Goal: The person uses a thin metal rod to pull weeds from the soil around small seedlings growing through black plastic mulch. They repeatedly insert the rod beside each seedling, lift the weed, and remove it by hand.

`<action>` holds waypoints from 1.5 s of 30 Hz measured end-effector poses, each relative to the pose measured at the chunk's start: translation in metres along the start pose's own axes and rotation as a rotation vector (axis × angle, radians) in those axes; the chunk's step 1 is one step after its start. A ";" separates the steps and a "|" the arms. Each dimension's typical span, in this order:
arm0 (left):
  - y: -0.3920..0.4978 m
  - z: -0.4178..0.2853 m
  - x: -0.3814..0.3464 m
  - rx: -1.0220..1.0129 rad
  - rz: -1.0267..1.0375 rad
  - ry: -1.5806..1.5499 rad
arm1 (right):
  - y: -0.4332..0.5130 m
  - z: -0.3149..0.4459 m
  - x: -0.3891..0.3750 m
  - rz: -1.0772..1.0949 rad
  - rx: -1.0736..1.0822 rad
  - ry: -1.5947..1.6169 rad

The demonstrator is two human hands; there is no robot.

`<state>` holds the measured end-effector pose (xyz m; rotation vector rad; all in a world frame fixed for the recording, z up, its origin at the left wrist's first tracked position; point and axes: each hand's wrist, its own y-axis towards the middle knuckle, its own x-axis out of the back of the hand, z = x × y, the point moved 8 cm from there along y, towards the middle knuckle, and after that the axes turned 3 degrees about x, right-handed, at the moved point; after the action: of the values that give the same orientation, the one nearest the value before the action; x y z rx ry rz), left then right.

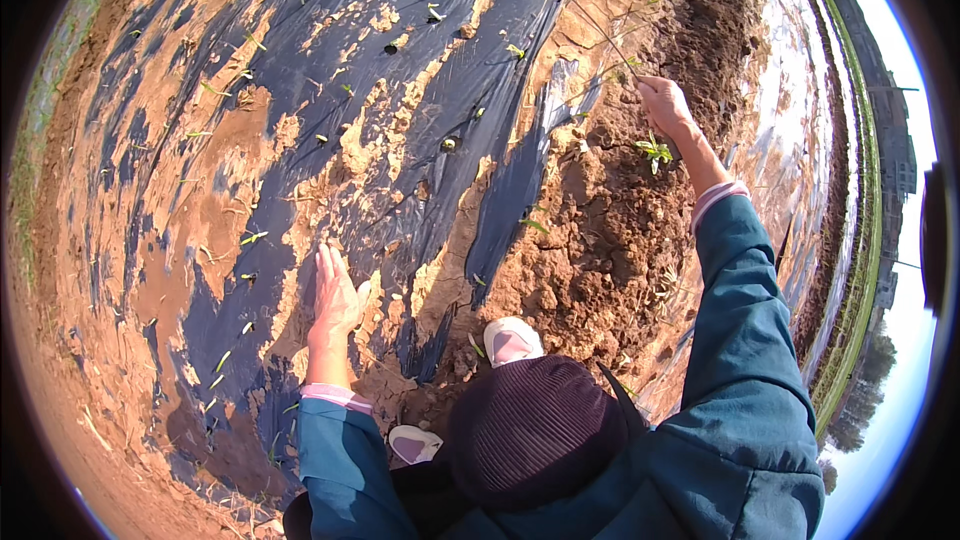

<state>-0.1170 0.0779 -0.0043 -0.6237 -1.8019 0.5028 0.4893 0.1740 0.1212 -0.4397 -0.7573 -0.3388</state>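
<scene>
My right hand [664,105] is closed around the end of a thin plant stem or stick [602,31], which slants up and left over the soil. A small leafy green plant [655,152] grows just below that hand. My left hand [337,292] holds nothing; its fingers are together and extended, the thumb apart, over the black plastic mulch film [300,195] and its dried mud. Small green seedlings [253,238] poke through holes in the film to the left of this hand.
Loose brown soil [592,240] forms a furrow beside the film. My light shoes [512,341] stand at the film's lower edge. Another strip of shiny film [787,90] runs along the right. Further out lie a green strip, buildings and trees [862,390].
</scene>
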 end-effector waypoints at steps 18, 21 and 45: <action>-0.001 -0.006 0.000 -0.023 -0.053 -0.038 | 0.014 0.050 -0.115 0.074 0.079 -0.160; -0.001 -0.005 0.000 -0.019 -0.044 -0.043 | -0.013 0.051 -0.141 -0.089 0.483 -0.647; -0.001 -0.001 0.000 0.006 -0.010 -0.017 | -0.071 0.052 -0.098 -0.147 0.372 -0.082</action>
<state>-0.1162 0.0775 -0.0037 -0.6072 -1.8180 0.5082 0.3604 0.1526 0.1025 -0.0475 -0.9132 -0.3096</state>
